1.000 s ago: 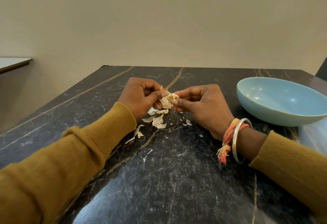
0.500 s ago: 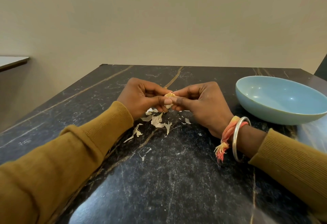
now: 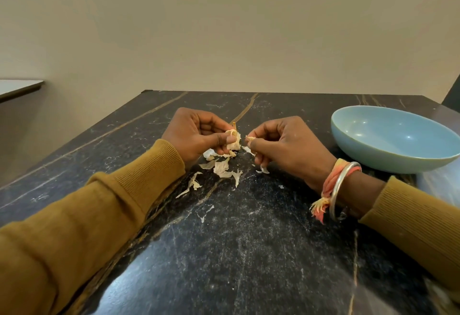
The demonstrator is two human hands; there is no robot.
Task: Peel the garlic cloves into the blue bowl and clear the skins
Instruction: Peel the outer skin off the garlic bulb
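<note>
Slightly apart, left hand (image 3: 191,135) pinches garlic clove (image 3: 234,142), right hand (image 3: 286,143) pinches skin scrap (image 3: 250,138).

The counter (image 3: 249,252) looks like polished black marble, glossy. The blue bowl (image 3: 388,163) is smooth, glazed. Skins (image 3: 224,169) are papery, matt. Bangle (image 3: 342,185) is shiny metal; sleeves (image 3: 87,227) ribbed knit cloth.

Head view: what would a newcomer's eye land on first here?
Mid-table, the left hand grips a garlic piece while the right hand pinches a scrap of skin beside it. Pale skins litter the dark marble table beneath them. At right sits the blue bowl, nothing visible inside.
</note>
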